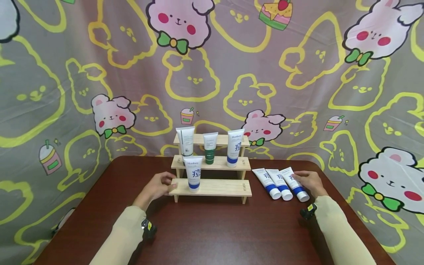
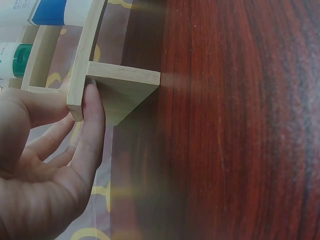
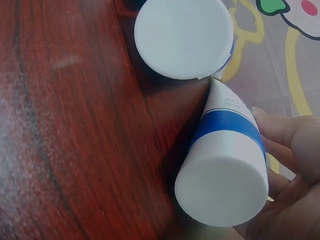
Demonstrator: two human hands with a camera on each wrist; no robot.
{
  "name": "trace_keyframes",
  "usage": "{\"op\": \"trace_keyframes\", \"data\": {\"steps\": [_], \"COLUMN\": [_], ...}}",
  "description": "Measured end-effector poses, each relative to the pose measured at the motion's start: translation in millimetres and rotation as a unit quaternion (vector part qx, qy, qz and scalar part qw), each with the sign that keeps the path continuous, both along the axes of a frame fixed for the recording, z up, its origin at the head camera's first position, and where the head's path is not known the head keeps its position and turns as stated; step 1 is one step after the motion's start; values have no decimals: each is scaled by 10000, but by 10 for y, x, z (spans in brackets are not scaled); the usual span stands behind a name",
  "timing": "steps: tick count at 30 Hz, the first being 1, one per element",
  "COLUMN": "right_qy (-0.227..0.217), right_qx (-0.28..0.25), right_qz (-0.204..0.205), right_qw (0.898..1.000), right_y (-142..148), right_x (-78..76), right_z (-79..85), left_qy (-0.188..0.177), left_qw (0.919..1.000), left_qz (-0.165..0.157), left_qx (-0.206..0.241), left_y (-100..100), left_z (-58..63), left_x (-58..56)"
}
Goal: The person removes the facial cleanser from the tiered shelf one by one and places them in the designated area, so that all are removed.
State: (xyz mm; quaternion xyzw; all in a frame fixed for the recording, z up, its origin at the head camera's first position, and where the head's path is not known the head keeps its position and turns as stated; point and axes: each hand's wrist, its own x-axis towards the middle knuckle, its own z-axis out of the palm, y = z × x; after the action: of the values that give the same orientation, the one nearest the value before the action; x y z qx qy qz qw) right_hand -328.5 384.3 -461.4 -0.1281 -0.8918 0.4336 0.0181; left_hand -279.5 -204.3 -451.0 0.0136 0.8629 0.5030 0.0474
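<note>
My left hand (image 1: pixel 159 186) grips the left end of the lowest step of a wooden display rack (image 1: pixel 220 187), thumb and fingers on either side of the board. On that step stands a white squeeze tube (image 1: pixel 193 171) with a blue band. Behind it, the middle step bears a tall white tube (image 1: pixel 186 141), a white-and-green tube (image 1: pixel 210 147) and another blue-banded tube (image 1: pixel 235 147). To the rack's right, my right hand (image 1: pixel 311 181) holds the rightmost of three tubes lying on the table, a blue-banded squeeze tube (image 3: pixel 227 150), between thumb and fingers.
Two similar tubes, a left one (image 1: pixel 267 182) and a middle one (image 1: pixel 279 183), lie side by side left of the held one. The dark red-brown table (image 1: pixel 232 232) extends toward me. A patterned curtain (image 1: pixel 212 103) hangs behind the table.
</note>
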Motion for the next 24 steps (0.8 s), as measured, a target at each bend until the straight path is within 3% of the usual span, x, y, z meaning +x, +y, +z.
{"op": "trace_keyframes", "data": {"steps": [17,24], "right_qy": [-83,115], "right_qx": [-75,29], "right_qz": [-127,-127], "right_qw": [9999,9998], "right_y": [101,87], "right_x": [-45,-31], "right_z": [-47,10], "left_qy": [4,31], "left_qw": [10000,10000], "left_qz": [5,-21], "left_qx": [59,55], "left_y": [7,4], "left_z": [9,4], "left_x": [15,11]}}
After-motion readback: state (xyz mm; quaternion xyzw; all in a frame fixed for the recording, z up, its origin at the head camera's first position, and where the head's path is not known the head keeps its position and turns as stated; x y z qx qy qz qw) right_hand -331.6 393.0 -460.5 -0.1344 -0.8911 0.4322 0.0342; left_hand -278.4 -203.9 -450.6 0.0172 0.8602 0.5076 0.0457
